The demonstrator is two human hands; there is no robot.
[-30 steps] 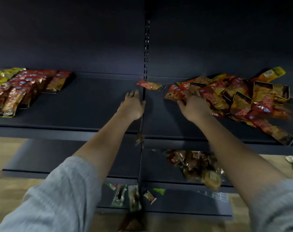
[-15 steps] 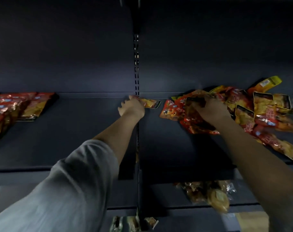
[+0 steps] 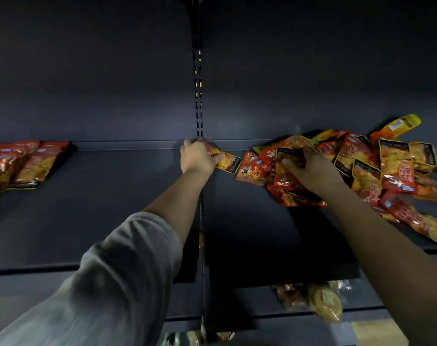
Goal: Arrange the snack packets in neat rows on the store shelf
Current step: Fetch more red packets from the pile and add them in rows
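At the back of the dark shelf [image 3: 112,208], by the slotted upright, my left hand [image 3: 196,158] grips a single orange-yellow snack packet [image 3: 228,161]. To its right a loose heap of red and yellow packets [image 3: 377,171] spreads over the shelf. My right hand [image 3: 309,171] lies on the heap's left side, its fingers curled round a dark-topped red packet [image 3: 288,168]. Packets laid in rows [image 3: 25,166] sit at the far left of the same shelf.
A slotted metal upright [image 3: 198,96] divides the two shelf bays. On the lower shelf at the right lies a pile of clear-wrapped baked snacks [image 3: 317,299]. A few small packets [image 3: 187,338] show at the bottom edge.
The view has closed in on the shelf. My left hand went from reaching over the shelf to gripping the lone packet at the back. My right hand pushed deeper into the heap and took hold of a packet.
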